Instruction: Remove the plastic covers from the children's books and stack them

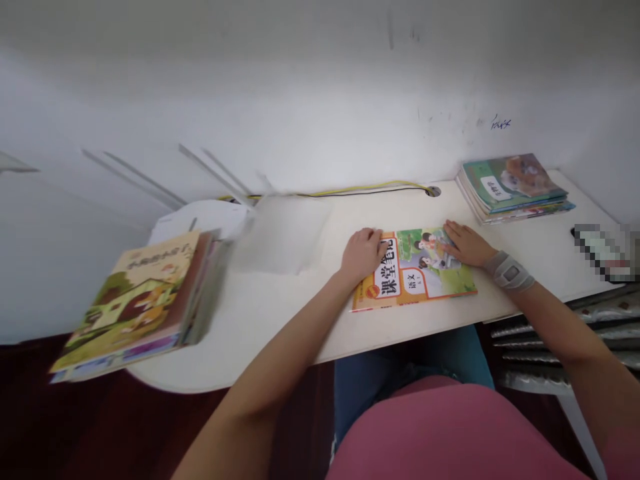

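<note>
A Chinese class-notes book (423, 283) with an orange, white and green cover lies on the white desk in front of me. My left hand (364, 255) is at its left edge, the bent fingers closed over the upper left corner. Across the upper right part of the cover rests my right hand (467, 243), its fingers stretched out and fairly flat. A grey band (510, 272) circles my right wrist.
Books with a yellow-green picture cover (135, 293) are stacked at the desk's left end. Another stack (520, 180) stands at the back right, near a pixelated phone-like object (605, 250). A pale translucent sheet (283, 233) lies left of centre. Cables (350, 191) run along the wall into a hole.
</note>
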`<action>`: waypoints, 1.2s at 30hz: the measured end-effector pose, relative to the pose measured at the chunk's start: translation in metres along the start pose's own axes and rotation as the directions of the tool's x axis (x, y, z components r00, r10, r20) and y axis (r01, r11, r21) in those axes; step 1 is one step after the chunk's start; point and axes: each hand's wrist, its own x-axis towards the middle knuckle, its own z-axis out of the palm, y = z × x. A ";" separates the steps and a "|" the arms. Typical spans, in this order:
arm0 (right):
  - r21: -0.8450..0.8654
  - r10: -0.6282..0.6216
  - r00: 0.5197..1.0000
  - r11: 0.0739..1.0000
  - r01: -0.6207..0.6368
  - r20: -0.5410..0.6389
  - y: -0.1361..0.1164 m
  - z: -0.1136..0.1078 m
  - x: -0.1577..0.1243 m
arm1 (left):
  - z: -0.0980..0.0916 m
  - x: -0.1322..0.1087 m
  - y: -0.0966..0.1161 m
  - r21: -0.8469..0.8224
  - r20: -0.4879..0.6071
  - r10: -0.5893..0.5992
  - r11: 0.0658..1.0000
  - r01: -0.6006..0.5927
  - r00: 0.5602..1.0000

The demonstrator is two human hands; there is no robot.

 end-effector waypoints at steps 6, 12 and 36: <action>-0.030 0.063 0.998 0.998 -0.063 0.008 -0.012 -0.001 0.001 | -0.008 0.027 0.009 0.034 0.036 -0.167 0.986 0.166 0.985; -0.018 0.099 0.995 0.995 -0.099 0.004 -0.015 -0.002 0.001 | -0.019 0.043 -0.010 -0.218 0.250 -0.313 0.904 0.368 0.917; -0.003 0.040 0.998 0.999 -0.041 -0.051 -0.016 0.006 0.003 | -0.072 -0.102 -0.002 -0.541 0.823 -0.156 -0.511 0.668 0.547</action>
